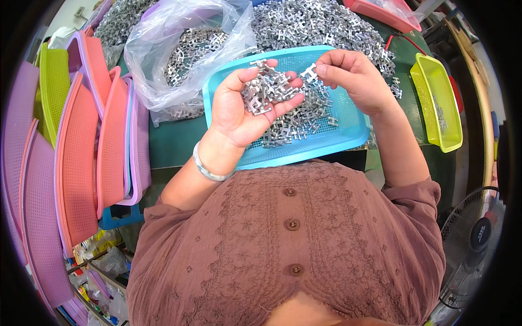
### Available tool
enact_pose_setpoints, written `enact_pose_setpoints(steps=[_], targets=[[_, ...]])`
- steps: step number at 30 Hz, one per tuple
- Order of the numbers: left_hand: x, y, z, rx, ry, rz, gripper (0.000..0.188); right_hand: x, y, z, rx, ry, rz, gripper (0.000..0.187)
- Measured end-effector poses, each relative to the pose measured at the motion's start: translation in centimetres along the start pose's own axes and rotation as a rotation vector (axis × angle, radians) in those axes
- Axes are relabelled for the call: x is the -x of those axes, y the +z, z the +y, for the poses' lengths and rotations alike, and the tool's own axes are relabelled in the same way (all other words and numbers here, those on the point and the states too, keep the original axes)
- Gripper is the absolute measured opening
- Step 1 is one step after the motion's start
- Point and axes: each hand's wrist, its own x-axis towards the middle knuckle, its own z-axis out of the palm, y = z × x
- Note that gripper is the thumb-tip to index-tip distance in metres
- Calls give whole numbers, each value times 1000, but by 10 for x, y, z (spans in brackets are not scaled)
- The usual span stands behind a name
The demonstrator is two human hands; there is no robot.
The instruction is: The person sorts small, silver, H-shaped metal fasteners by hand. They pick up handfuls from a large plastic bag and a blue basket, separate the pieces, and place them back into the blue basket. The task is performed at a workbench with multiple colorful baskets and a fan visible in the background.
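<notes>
My left hand [234, 111], palm up with fingers partly curled, cradles a heap of small silvery metal parts [265, 89]. To its right, my right hand [350, 76] pinches one H-shaped metal part [310, 73] between thumb and forefinger. Both hands are over a blue perforated plastic basket [348, 127]. Inside that basket lies a loose pile of the same metal parts [296, 125], partly covered by my left hand.
Behind the basket a large mound of metal parts [310, 24] spreads over the green table [168, 144]. A see-through plastic bag [144, 70] of parts stands left. Nested coloured baskets [81, 163] rise at far left. At right are a yellow-green basket [418, 89] and a fan [467, 244].
</notes>
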Motion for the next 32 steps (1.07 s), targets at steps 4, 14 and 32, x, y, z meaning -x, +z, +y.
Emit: enact_pose_setpoints(steps=[4,14,32], targets=[[0,1,0,-2,6,9,33,-1,-1,3,-148,17,18,12],[-1,1,-1,-19,-4,-16,32,-9,10,-2,-287,27,-17,19],[-2,1,-3,-7,-47,-11,36,-14,17,0,555,-416,-72,10]])
